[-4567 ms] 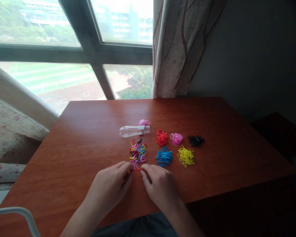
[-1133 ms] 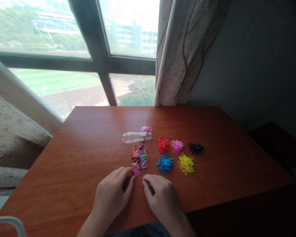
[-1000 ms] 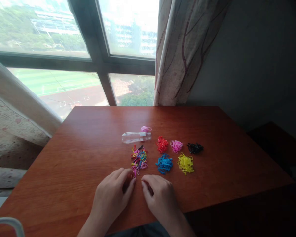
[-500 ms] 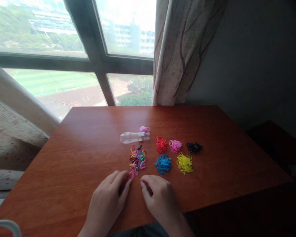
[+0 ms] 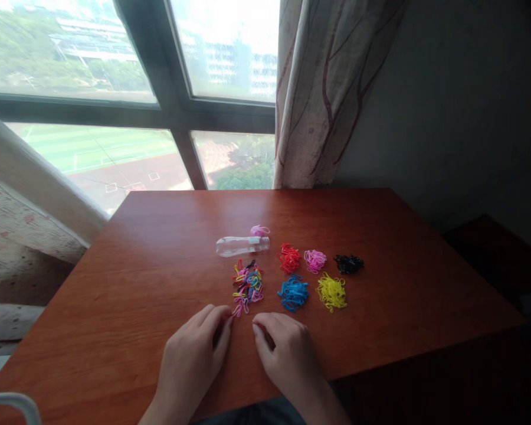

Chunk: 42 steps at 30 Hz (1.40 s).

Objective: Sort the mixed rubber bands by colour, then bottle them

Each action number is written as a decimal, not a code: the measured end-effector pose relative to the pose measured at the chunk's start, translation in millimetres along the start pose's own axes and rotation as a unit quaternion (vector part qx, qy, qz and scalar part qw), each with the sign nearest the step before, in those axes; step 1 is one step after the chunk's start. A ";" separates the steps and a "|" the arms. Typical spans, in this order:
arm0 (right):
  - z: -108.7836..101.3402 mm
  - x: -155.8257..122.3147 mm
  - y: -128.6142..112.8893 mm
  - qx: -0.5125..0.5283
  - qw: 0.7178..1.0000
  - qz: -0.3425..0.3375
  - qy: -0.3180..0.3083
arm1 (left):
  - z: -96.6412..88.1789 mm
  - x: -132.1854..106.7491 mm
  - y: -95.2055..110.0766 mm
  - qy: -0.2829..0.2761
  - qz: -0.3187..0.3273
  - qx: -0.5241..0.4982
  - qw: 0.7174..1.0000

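Note:
My left hand (image 5: pixel 194 348) rests on the table, thumb and forefinger pinched at the near edge of a mixed-colour pile of small looped plastic pins (image 5: pixel 248 284) that resemble stitch markers. A pink pin (image 5: pixel 239 308) lies by those fingertips; what is between them is too small to make out. Right of it, my right hand (image 5: pixel 285 348) has its fingers curled and tips together, with nothing showing in them. Sorted heaps lie beyond: blue pins (image 5: pixel 293 293), yellow pins (image 5: pixel 331 292), red pins (image 5: pixel 289 258), pink pins (image 5: pixel 315 261) and black pins (image 5: pixel 348 264).
A clear plastic bottle (image 5: pixel 236 246) lies on its side behind the mixed pile, with a pink object (image 5: pixel 260 231) just past its neck. The brown wooden table (image 5: pixel 159 254) reaches to the window. A white curved bar (image 5: pixel 13 400) shows at the lower left corner.
My left fingertips have drawn slightly back to the left from the pile, and the nearest pink pin has shifted position. My right hand has hardly moved.

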State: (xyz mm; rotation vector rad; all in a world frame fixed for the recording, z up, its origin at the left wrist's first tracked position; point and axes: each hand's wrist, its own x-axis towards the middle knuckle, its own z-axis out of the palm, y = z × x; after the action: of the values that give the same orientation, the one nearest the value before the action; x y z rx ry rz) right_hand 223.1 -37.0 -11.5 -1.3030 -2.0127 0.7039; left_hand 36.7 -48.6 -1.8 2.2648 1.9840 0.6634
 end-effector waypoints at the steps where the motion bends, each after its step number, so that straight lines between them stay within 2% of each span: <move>1: 0.0 0.1 0.0 0.001 1.000 0.000 0.000 | -0.5 -0.2 -0.1 0.004 0.000 -0.002 1.000; 7: -0.2 1.9 1.5 0.005 1.000 -0.003 0.001 | -8.2 -0.3 0.0 0.034 0.009 -0.030 0.999; 12: -0.7 3.2 1.5 -0.002 1.000 0.000 0.000 | -12.7 3.6 -0.9 0.048 0.039 0.003 0.998; 16: -1.4 3.5 0.3 -0.006 1.000 -0.003 0.003 | -12.6 11.6 -0.6 0.038 0.040 0.007 0.998; 27: -0.6 2.4 3.0 0.017 1.000 -0.001 0.003 | -10.7 25.6 6.5 0.007 0.012 -0.065 0.998; 33: -1.0 3.0 1.3 0.014 1.000 -0.008 0.011 | -8.1 59.4 31.1 -0.018 0.026 -0.113 0.993; 42: -3.6 3.4 -1.3 -0.024 1.000 -0.003 -0.002 | 5.1 131.7 77.6 -0.106 0.111 -0.048 0.987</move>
State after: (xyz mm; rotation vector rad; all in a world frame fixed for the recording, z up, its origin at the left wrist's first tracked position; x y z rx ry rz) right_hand 224.1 -34.0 -7.5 -1.3234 -2.0473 0.6611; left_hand 121.3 65.4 55.0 2.4053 1.5883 0.4942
